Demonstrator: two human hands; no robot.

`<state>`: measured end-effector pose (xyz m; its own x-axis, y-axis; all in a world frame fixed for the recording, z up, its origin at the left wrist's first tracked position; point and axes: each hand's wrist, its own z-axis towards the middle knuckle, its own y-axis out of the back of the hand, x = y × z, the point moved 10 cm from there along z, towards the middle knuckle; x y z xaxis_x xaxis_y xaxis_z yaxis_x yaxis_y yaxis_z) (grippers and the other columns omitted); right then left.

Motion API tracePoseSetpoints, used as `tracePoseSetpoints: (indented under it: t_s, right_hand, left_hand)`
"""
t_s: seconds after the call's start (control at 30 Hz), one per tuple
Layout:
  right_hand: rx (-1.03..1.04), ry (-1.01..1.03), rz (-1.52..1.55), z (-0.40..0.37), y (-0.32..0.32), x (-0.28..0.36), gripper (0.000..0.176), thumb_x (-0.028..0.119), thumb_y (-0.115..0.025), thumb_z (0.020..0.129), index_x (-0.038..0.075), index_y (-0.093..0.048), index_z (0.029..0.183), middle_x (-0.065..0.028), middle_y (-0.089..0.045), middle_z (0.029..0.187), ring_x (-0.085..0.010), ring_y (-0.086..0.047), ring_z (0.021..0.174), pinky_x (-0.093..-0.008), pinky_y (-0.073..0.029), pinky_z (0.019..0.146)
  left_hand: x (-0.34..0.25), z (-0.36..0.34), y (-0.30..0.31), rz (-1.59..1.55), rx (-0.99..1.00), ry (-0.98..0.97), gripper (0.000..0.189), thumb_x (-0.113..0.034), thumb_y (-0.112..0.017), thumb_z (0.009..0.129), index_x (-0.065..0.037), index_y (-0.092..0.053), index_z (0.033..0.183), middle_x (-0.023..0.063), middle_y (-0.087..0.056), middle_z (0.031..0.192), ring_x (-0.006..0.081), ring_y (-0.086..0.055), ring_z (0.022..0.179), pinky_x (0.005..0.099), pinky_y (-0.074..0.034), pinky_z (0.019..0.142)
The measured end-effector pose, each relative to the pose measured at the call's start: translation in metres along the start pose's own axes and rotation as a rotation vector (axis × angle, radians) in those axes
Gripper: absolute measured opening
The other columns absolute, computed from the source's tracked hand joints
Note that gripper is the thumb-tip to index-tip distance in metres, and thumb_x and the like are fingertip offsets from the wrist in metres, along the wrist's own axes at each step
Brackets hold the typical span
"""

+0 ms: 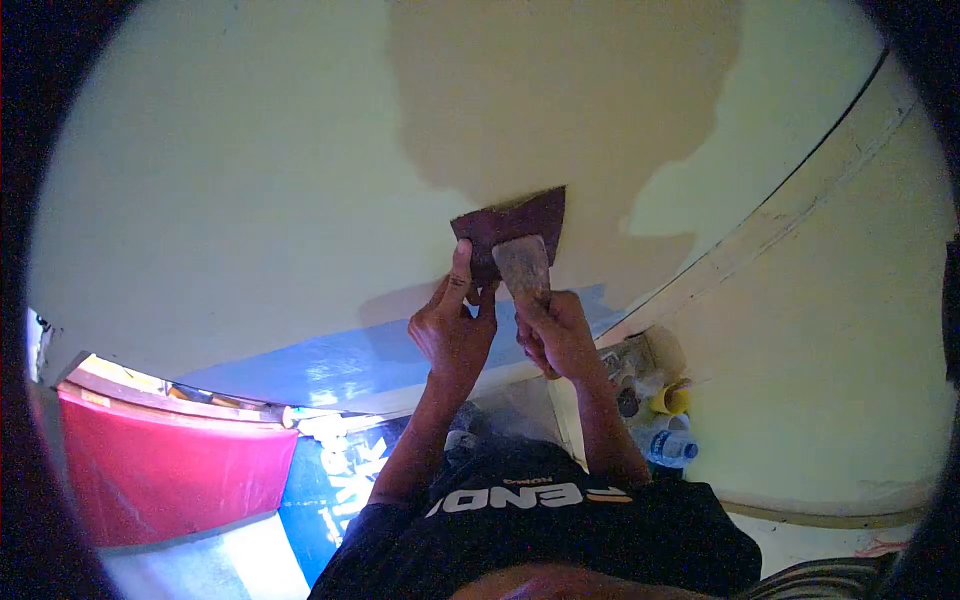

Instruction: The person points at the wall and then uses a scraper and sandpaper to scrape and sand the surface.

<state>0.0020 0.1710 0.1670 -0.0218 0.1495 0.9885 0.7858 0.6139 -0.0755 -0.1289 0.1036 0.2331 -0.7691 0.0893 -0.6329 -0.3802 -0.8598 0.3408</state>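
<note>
In front of the pale wall, my left hand grips a dark maroon flat piece by its lower left edge, thumb laid on its face. A ragged, lighter strip runs along the top edge of this piece. My right hand is closed round the lower part of a putty knife, whose worn grey-brown, flared end points up and overlaps the maroon piece.
The large pale wall carries my shadow and a blue band low down. A yellow cup and a water bottle are below right. Lower left are a red panel and a blue panel with white lettering.
</note>
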Motion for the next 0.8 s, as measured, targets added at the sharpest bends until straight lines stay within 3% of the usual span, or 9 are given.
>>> tracePoseSetpoints:
  t_s: [0.2, 0.33, 0.43, 0.53, 0.63, 0.73, 0.8]
  right_hand:
    - [-0.173, -0.024, -0.082, -0.006, 0.026, -0.036, 0.041, 0.034, -0.056, 0.092, 0.008, -0.048, 0.062, 0.0003, -0.046, 0.05, -0.0068, -0.04, 0.037, -0.0244, -0.03, 0.032]
    - [-0.061, 0.047, 0.052, -0.002, -0.003, 0.017, 0.04, 0.032, -0.057, 0.091, 0.008, -0.047, 0.061, -0.0006, -0.046, 0.05, -0.0072, -0.04, 0.036, -0.0242, -0.028, 0.031]
    - [-0.047, 0.142, 0.017, 0.022, 0.014, -0.017, 0.039, 0.031, -0.057, 0.092, 0.008, -0.047, 0.062, -0.0009, -0.044, 0.049, -0.0071, -0.038, 0.035, -0.0244, -0.028, 0.031]
    - [-0.086, 0.028, 0.01, 0.015, 0.022, -0.041, 0.039, 0.03, -0.056, 0.092, 0.007, -0.047, 0.062, 0.0, -0.043, 0.048, -0.0072, -0.038, 0.035, -0.0245, -0.028, 0.03]
    - [-0.009, 0.1, -0.131, 0.02, 0.016, -0.009, 0.04, 0.032, -0.056, 0.092, 0.007, -0.047, 0.062, 0.0002, -0.043, 0.048, -0.0075, -0.039, 0.036, -0.0242, -0.029, 0.031]
    - [0.037, 0.038, 0.067, 0.022, 0.009, -0.015, 0.04, 0.032, -0.056, 0.092, 0.007, -0.048, 0.062, -0.0004, -0.043, 0.048, -0.0078, -0.039, 0.035, -0.0239, -0.028, 0.031]
    - [-0.055, 0.008, 0.12, 0.017, 0.009, -0.031, 0.04, 0.032, -0.056, 0.092, 0.007, -0.048, 0.062, -0.0009, -0.043, 0.048, -0.0078, -0.038, 0.035, -0.0241, -0.028, 0.031]
  left_hand:
    - [-0.002, 0.004, 0.003, -0.035, 0.025, 0.005, 0.071, -0.007, -0.078, 0.066, -0.02, -0.052, 0.131, 0.0009, -0.061, 0.066, 0.0115, -0.051, 0.044, 0.0266, -0.042, 0.044]
    - [0.002, 0.001, 0.002, -0.052, -0.018, -0.023, 0.069, -0.006, -0.077, 0.066, -0.02, -0.053, 0.13, -0.0009, -0.059, 0.064, 0.0113, -0.049, 0.043, 0.0263, -0.04, 0.043]
    - [0.003, 0.003, 0.001, -0.073, 0.01, 0.016, 0.068, -0.007, -0.078, 0.066, -0.02, -0.054, 0.129, -0.0009, -0.059, 0.063, 0.0112, -0.048, 0.043, 0.0263, -0.04, 0.043]
    - [0.004, 0.003, 0.0, -0.078, 0.021, 0.006, 0.068, -0.007, -0.078, 0.065, -0.019, -0.055, 0.128, -0.0007, -0.059, 0.063, 0.0107, -0.049, 0.043, 0.0257, -0.04, 0.043]
    - [0.005, 0.002, -0.003, -0.05, 0.016, 0.0, 0.068, -0.008, -0.079, 0.065, -0.02, -0.056, 0.127, -0.0008, -0.058, 0.062, 0.0103, -0.049, 0.043, 0.0253, -0.04, 0.043]
    - [0.01, 0.002, -0.004, -0.063, 0.009, 0.045, 0.067, -0.008, -0.079, 0.065, -0.02, -0.057, 0.126, -0.0013, -0.057, 0.06, 0.0101, -0.048, 0.043, 0.0252, -0.04, 0.043]
    - [0.007, 0.006, -0.001, -0.073, 0.006, 0.005, 0.067, -0.008, -0.079, 0.064, -0.02, -0.057, 0.126, -0.0014, -0.058, 0.06, 0.0103, -0.048, 0.042, 0.0252, -0.04, 0.043]
